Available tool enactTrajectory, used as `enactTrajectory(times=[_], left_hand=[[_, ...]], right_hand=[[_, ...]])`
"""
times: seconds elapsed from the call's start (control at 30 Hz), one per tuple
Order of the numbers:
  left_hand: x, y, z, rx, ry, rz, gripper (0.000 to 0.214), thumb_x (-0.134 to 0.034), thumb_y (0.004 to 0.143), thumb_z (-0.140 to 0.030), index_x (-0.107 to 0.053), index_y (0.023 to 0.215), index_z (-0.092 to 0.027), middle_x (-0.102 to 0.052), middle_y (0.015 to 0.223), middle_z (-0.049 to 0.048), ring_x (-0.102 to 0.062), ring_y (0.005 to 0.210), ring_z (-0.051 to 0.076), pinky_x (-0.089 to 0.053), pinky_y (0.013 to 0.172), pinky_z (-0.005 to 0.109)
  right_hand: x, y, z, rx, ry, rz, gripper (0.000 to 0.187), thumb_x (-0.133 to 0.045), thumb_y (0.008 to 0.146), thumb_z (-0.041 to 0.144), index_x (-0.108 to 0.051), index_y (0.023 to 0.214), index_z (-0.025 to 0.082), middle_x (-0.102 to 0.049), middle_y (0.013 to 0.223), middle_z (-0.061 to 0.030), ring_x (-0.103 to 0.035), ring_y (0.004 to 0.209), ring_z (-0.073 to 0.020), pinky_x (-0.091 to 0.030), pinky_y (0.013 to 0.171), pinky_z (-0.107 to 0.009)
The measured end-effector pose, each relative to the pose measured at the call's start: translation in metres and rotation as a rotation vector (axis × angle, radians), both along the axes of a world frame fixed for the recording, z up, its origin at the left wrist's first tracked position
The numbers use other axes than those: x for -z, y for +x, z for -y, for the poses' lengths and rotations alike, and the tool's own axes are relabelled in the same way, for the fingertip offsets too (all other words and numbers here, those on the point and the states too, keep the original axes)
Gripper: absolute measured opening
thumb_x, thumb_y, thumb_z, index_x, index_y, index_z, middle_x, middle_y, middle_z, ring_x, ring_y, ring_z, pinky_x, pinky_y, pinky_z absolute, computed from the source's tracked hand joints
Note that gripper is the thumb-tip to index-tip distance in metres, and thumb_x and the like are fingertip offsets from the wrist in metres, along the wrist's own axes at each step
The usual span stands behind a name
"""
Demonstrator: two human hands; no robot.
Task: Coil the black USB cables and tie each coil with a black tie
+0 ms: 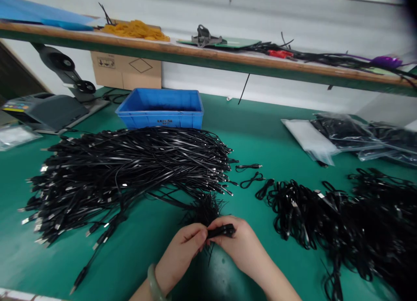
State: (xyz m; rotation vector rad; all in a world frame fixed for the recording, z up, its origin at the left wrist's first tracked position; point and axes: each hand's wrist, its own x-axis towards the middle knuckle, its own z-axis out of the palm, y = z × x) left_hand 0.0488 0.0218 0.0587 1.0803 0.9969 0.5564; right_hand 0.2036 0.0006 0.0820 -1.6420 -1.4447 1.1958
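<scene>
Both my hands are low at the middle of the green-topped workbench [137, 266], close together. My right hand [239, 249] grips a small coiled black cable [221, 230], and the fingers of my left hand [180, 255] pinch at its near end. A tuft of thin black ties or wire ends [205, 210] sticks up just behind my hands. A large heap of loose flat black USB cables [130, 175] lies left of and beyond them, and a pile of coiled black cables [319, 218] lies to the right. A pale green bangle [155, 283] circles my left wrist.
A blue plastic crate [159, 110] stands behind the heap. Clear bags of black cables [345, 133] lie at the right. A grey machine [54, 110] stands at the left. An overhead wooden shelf [195, 53] holds yellow rubber bands [135, 30] and a metal clamp [205, 37].
</scene>
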Motion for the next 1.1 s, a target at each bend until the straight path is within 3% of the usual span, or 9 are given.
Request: enactTrajectory(times=[0.13,0.23,0.33,0.43,0.53,0.67,0.77,0.93,1.1], left_hand=[[0.004,0.003,0.006,-0.131,0.033,0.024,0.042,-0.062,0.066,-0.056,-0.053,0.057,-0.016,-0.037,0.049,-0.0057,-0.031,0.047,0.009,-0.023,0.043,0.022],[0.008,0.007,0.013,-0.137,-0.217,0.164,0.049,-0.049,0.069,-0.067,-0.052,0.063,-0.018,-0.044,0.047,-0.004,-0.035,0.041,0.009,-0.023,0.038,0.021],[0.003,0.008,0.014,-0.013,-0.375,0.248,0.063,-0.034,0.066,-0.078,-0.054,0.068,-0.018,-0.051,0.049,0.0002,-0.043,0.041,0.012,-0.025,0.035,0.022],[-0.01,0.003,0.006,-0.049,-0.152,0.157,0.06,-0.042,0.067,-0.073,-0.06,0.072,-0.017,-0.048,0.05,-0.002,-0.039,0.042,0.01,-0.025,0.037,0.022],[-0.02,-0.003,-0.005,-0.172,0.036,-0.033,0.034,-0.054,0.072,-0.049,-0.062,0.074,-0.016,-0.04,0.05,-0.0054,-0.032,0.044,0.009,-0.022,0.041,0.021],[-0.015,-0.004,-0.005,-0.036,-0.059,-0.025,0.026,-0.053,0.069,-0.036,-0.047,0.051,-0.019,-0.035,0.047,-0.0057,-0.027,0.044,0.009,-0.016,0.041,0.023],[-0.01,-0.004,0.001,-0.001,-0.086,0.092,0.026,-0.051,0.069,-0.03,-0.041,0.048,-0.019,-0.032,0.052,-0.0057,-0.025,0.045,0.008,-0.016,0.043,0.023],[-0.012,-0.006,0.002,0.025,0.165,0.053,0.024,-0.053,0.067,-0.016,-0.052,0.043,-0.016,-0.034,0.06,-0.0028,-0.034,0.056,0.01,-0.025,0.051,0.023],[-0.012,-0.008,0.002,0.074,0.28,-0.038,0.021,-0.051,0.073,-0.02,-0.071,0.069,-0.018,-0.042,0.065,0.0009,-0.043,0.064,0.016,-0.033,0.058,0.025]], right_hand=[[-0.002,-0.004,0.0,-0.025,0.082,0.065,0.017,-0.057,0.068,0.007,-0.066,0.067,0.02,-0.065,0.069,-0.0002,-0.059,0.069,-0.0149,-0.044,0.064,-0.024],[0.005,-0.005,0.001,-0.014,0.236,0.123,0.014,-0.054,0.075,0.012,-0.064,0.068,0.019,-0.063,0.071,-0.0019,-0.058,0.07,-0.0148,-0.044,0.064,-0.024],[0.016,-0.006,0.004,-0.011,0.357,0.267,0.016,-0.048,0.08,0.013,-0.062,0.074,0.019,-0.062,0.073,-0.0041,-0.056,0.07,-0.0165,-0.043,0.064,-0.026],[0.02,-0.008,0.006,-0.083,0.386,0.323,0.016,-0.047,0.077,0.009,-0.061,0.077,0.018,-0.062,0.075,-0.0047,-0.055,0.072,-0.0173,-0.042,0.065,-0.027],[0.017,-0.008,0.007,-0.142,0.327,0.188,0.015,-0.05,0.074,0.008,-0.059,0.071,0.019,-0.059,0.068,-0.0007,-0.054,0.067,-0.0141,-0.041,0.062,-0.023],[0.011,-0.006,0.005,-0.036,0.31,0.116,0.013,-0.05,0.076,0.01,-0.057,0.07,0.019,-0.056,0.066,0.0003,-0.051,0.064,-0.0128,-0.039,0.06,-0.022],[0.009,-0.004,0.003,-0.041,0.308,0.148,0.015,-0.047,0.078,0.011,-0.057,0.071,0.019,-0.055,0.068,-0.0009,-0.05,0.066,-0.0138,-0.037,0.059,-0.022],[0.002,-0.006,-0.001,-0.032,0.184,0.085,0.021,-0.045,0.066,0.001,-0.057,0.065,0.019,-0.055,0.065,0.0008,-0.048,0.064,-0.0128,-0.035,0.057,-0.021],[0.002,-0.007,-0.003,0.008,0.082,0.14,0.019,-0.045,0.062,0.002,-0.056,0.061,0.018,-0.052,0.06,0.002,-0.045,0.061,-0.0125,-0.032,0.056,-0.022]])
